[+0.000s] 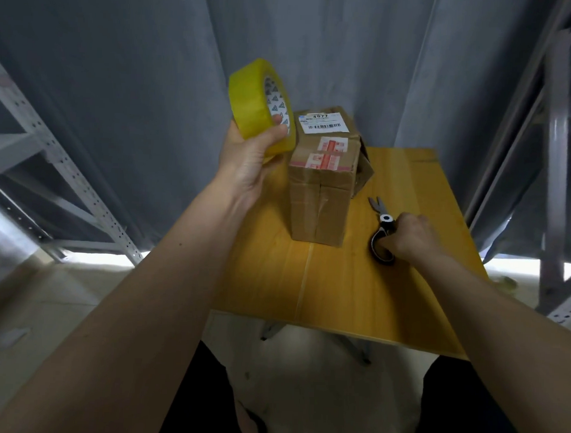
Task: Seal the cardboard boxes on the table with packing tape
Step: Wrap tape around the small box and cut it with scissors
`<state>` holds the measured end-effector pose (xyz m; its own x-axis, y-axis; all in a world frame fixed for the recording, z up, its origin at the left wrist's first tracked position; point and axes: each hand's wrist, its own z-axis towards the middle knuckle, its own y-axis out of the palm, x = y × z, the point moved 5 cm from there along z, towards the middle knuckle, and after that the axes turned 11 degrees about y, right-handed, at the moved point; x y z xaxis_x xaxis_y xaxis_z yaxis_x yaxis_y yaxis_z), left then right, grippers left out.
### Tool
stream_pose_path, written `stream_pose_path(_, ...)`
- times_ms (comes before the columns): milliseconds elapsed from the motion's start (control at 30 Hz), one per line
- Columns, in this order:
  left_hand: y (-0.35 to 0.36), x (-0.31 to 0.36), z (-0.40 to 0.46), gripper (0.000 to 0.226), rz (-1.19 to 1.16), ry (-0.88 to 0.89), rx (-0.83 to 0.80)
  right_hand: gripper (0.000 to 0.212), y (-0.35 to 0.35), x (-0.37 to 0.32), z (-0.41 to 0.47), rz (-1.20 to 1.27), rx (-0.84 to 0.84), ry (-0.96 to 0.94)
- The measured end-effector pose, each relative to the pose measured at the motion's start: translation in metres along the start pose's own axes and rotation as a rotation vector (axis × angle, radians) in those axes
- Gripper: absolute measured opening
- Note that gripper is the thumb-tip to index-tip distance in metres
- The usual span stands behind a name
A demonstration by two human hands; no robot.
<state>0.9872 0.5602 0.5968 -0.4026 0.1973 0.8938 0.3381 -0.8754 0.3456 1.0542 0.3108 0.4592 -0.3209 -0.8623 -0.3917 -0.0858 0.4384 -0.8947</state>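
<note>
Cardboard box [322,185] stands upright mid-worktop [340,283], its near seam already taped over. Free the tape end before lowering the yellow packing tape roll [260,103], then lay it along the seam. Left hand [250,160] is raised, fingers grasping the roll; right hand [409,237] rests low, fingers clenched on the scissors [382,229].
</note>
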Motion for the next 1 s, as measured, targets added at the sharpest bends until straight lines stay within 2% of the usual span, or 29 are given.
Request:
stream_pose_path(100,-0.005,0.005,0.001,0.046,0.055,0.039,-0.001,0.039,-0.014,-0.020,-0.008,0.160,0.164,-0.073)
stream_pose_path(200,-0.011,0.004,0.000,0.040,0.207,0.099,0.050,0.039,-0.043,-0.051,-0.032,0.390,0.417,-0.267)
stream_pose_path(233,-0.016,0.004,0.003,0.038,0.347,0.126,0.084,0.037,-0.052,-0.061,-0.042,0.428,0.480,-0.341)
stream_pose_path(300,-0.028,0.003,0.011,0.045,0.777,0.150,0.119,0.034,-0.064,-0.078,-0.059,0.442,0.560,-0.474)
stream_pose_path(367,-0.040,-0.007,0.018,0.059,1.237,0.040,0.027,0.031,-0.067,-0.091,-0.072,0.389,0.582,-0.596)
stream_pose_path(433,-0.048,-0.026,0.016,0.059,1.483,-0.106,-0.116,0.027,-0.063,-0.100,-0.081,0.336,0.559,-0.696)
stream_pose_path(533,-0.058,-0.063,0.003,0.053,1.587,-0.269,-0.226,0.026,-0.054,-0.104,-0.088,0.254,0.513,-0.777)
stream_pose_path(633,-0.067,-0.090,-0.013,0.052,1.676,-0.359,-0.237,0.033,-0.048,-0.107,-0.092,0.145,0.485,-0.864)
stream_pose_path(733,-0.063,-0.105,-0.025,0.046,1.863,-0.271,-0.274,0.041,-0.042,-0.115,-0.093,-0.009,0.452,-0.932)
stream_pose_path(867,-0.058,-0.122,-0.033,0.040,1.970,-0.119,-0.332,0.049,-0.038,-0.121,-0.088,-0.102,0.441,-0.891)
stream_pose_path(933,-0.057,-0.127,-0.036,0.042,1.994,-0.100,-0.358,0.048,-0.038,-0.122,-0.086,-0.090,0.463,-0.869)
stream_pose_path(1000,-0.056,-0.128,-0.037,0.048,1.987,-0.173,-0.410,0.047,-0.036,-0.123,-0.085,-0.110,0.502,-0.858)
